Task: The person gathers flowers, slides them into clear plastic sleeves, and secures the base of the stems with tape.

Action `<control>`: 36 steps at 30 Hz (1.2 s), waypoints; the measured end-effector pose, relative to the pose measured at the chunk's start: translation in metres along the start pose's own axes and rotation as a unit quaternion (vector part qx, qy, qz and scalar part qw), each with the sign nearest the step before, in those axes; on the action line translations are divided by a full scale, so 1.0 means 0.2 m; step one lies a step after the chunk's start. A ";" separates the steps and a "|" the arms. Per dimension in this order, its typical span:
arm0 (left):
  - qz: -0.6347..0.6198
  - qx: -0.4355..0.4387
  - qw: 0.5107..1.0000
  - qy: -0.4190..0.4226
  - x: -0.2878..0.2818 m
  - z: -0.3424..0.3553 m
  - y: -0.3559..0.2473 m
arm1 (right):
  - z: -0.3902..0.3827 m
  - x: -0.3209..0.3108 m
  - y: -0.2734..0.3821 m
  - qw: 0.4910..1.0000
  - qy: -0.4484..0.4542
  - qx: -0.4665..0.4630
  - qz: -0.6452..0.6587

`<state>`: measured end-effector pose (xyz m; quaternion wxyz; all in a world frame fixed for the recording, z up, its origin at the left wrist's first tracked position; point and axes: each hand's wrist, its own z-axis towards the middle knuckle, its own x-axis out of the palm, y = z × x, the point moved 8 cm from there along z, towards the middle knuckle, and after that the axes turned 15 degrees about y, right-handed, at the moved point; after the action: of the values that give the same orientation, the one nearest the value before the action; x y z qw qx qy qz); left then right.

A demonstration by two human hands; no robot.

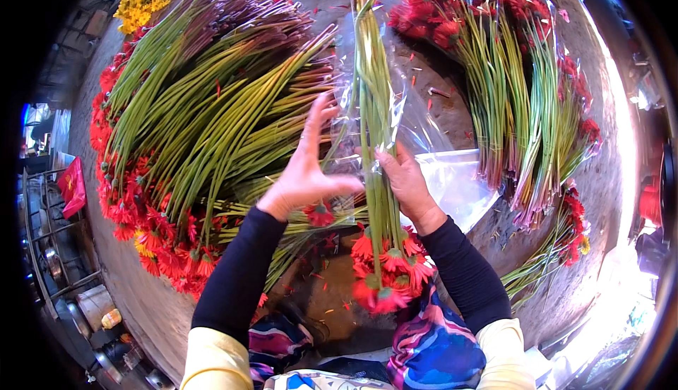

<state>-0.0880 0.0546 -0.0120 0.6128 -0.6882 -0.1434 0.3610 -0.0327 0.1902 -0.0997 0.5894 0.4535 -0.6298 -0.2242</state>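
Nearest me, both dark sleeves rise from the lower edge. I see my right hand (407,182) clamped around a bunch (376,143) of green stems, red blooms hanging toward my lap, stem ends pointing away. My left hand (305,168) is spread open, fingers apart, palm against the clear wrap (452,178) beside the bunch. Left lies a big flower pile (198,122); right, wrapped bundles (508,86) rest on the ground.

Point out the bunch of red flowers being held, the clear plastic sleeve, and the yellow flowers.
bunch of red flowers (378,143): head view, on the green stems.
clear plastic sleeve (455,178): head view, on its flat lower part.
yellow flowers (138,2): head view, on the blooms.
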 end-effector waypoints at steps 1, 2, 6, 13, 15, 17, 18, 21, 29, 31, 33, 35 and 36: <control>-0.131 -0.048 0.990 0.025 0.01 -0.02 0.11 | 0.00 0.04 0.05 1.000 0.008 -0.006 0.022; -0.253 -0.101 0.961 0.044 0.03 -0.06 0.22 | 0.01 0.11 0.07 0.998 0.024 -0.011 0.052; -0.445 -0.139 0.872 0.149 0.27 -0.16 0.30 | 0.02 0.14 0.04 0.992 0.047 0.019 0.113; -0.454 -0.133 0.879 0.055 0.47 -0.16 0.17 | 0.13 0.06 0.04 0.993 -0.022 -0.109 -0.040; -0.397 -0.134 0.907 0.033 0.48 -0.12 0.18 | 0.13 0.08 0.12 0.988 -0.030 -0.114 -0.104; -0.395 -0.127 0.909 0.016 0.49 -0.09 0.23 | 0.17 0.03 0.09 0.970 -0.049 -0.053 -0.231; -0.433 -0.152 0.888 0.016 0.52 -0.08 0.24 | 0.17 -0.03 0.07 0.944 -0.055 0.010 -0.324; -0.514 -0.187 0.837 -0.007 0.45 -0.10 0.23 | 0.05 0.10 0.25 0.923 0.001 -0.130 -0.363; -0.654 -0.144 0.742 0.034 0.38 -0.06 0.16 | -0.40 0.15 0.77 0.561 -0.258 -0.353 -0.703; -0.643 -0.150 0.750 0.031 0.37 -0.10 0.19 | -0.26 0.09 0.81 0.565 -0.252 -0.283 -0.733; -0.632 -0.148 0.760 0.032 0.38 -0.09 0.18 | -0.18 0.06 0.84 0.542 -0.258 -0.276 -0.751; -0.624 -0.150 0.766 0.033 0.40 -0.07 0.17 | -0.16 0.06 0.89 0.528 -0.278 -0.278 -0.753; -0.620 -0.154 0.769 0.031 0.40 -0.07 0.17 | -0.13 0.04 0.87 0.543 -0.243 -0.283 -0.752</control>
<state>-0.0319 0.0880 -0.0702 0.5932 -0.5455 -0.5739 -0.1456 -0.0604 0.2756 0.0522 0.1273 0.4986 -0.0804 -0.8536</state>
